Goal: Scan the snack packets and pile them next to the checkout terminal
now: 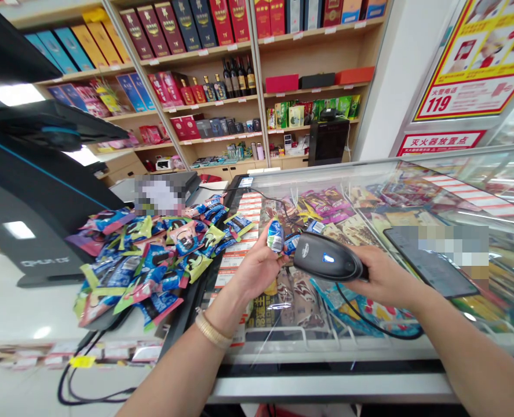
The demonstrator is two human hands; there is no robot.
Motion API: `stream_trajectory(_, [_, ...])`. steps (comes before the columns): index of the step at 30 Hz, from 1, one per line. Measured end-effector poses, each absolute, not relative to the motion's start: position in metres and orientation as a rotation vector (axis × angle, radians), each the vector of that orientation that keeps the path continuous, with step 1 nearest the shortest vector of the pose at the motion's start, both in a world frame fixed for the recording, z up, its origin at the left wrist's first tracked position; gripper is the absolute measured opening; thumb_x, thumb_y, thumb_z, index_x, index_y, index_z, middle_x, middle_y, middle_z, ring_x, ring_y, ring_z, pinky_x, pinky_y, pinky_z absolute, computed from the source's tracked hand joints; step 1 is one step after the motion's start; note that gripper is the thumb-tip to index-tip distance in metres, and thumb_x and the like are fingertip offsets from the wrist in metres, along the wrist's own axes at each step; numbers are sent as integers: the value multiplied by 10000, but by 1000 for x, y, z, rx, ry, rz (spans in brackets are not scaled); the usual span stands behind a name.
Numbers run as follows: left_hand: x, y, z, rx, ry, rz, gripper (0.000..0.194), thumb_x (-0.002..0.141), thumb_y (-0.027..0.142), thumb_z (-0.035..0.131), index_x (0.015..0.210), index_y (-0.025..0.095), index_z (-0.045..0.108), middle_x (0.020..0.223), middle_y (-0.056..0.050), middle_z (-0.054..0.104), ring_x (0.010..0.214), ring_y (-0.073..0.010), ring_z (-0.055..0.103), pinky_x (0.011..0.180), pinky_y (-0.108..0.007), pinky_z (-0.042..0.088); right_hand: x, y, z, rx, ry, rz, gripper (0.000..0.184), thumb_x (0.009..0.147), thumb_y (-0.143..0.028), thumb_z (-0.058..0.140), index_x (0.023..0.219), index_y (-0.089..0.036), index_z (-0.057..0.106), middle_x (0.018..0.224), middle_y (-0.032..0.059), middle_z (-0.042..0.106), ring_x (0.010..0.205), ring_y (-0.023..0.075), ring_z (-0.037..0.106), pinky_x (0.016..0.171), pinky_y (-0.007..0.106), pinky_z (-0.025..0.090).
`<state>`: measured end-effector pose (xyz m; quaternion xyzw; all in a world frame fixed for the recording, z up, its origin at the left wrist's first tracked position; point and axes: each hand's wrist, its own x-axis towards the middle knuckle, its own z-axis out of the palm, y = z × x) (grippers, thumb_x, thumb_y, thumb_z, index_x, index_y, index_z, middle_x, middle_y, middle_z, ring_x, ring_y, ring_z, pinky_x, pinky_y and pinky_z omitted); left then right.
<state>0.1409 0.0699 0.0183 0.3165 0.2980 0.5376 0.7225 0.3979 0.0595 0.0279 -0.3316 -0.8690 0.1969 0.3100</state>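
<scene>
My left hand [257, 267] grips a small blue snack packet [276, 236], its printed white label turned up. A black handheld barcode scanner [317, 255] is in my right hand [381, 277], its nose pointing left and close to the packet. A light on its top glows blue-white, and a black cable [361, 315] curves down from it. Another blue packet [291, 243] shows between the left fingers and the scanner; whether the hand holds it too, I cannot tell. To the left, a heap of small blue, pink and green packets [152, 255] covers part of the counter.
A glass-topped freezer [278, 341] with packaged ice treats lies under my hands. On its glass rests a phone [430, 260]. At left stands a dark checkout terminal [35, 202] on a white counter [4, 301]. Shelves [222, 104] of boxes and bottles line the back.
</scene>
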Motion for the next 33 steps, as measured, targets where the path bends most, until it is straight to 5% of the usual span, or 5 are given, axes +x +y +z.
stream_trajectory(7, [142,75,7,1055,922,1233,881,648,155,633,1502,315,491,1291,-33,667,1098,-204,611,961,-318,479,421,72,28,-977,-2141,432,228,868,-411,631,896,-197,706,758,31,736,651,166,631,637,261,518])
stream_trajectory(12, [159,99,-5,1541,1419,1103,807,748,173,617,1539,191,460,1417,-123,579,1382,-284,480,1218,-409,313,451,92,22,-1213,-2020,296,362,858,-530,638,985,-207,739,886,62,793,781,249,718,702,333,578])
stream_trajectory(19, [194,118,1,1900,1705,782,694,868,252,569,1551,215,455,1370,-145,568,1344,-304,527,1181,-443,368,459,101,13,-1280,-1964,270,431,860,-585,621,1047,-211,724,935,76,799,841,283,733,739,367,584])
stream_trajectory(25, [168,121,3,2087,1768,932,573,927,319,544,1493,229,525,1457,-137,550,1374,-287,515,1181,-445,374,459,103,9,-1275,-2008,185,419,870,-573,617,1052,-207,713,921,76,791,819,262,725,702,331,564])
stream_trajectory(33, [101,142,23,2162,2438,362,661,878,355,625,1475,96,508,1450,-316,534,1299,-446,561,1095,-531,364,448,96,14,-1188,-2109,195,338,910,-486,597,1049,-201,715,864,72,781,742,243,721,666,328,555])
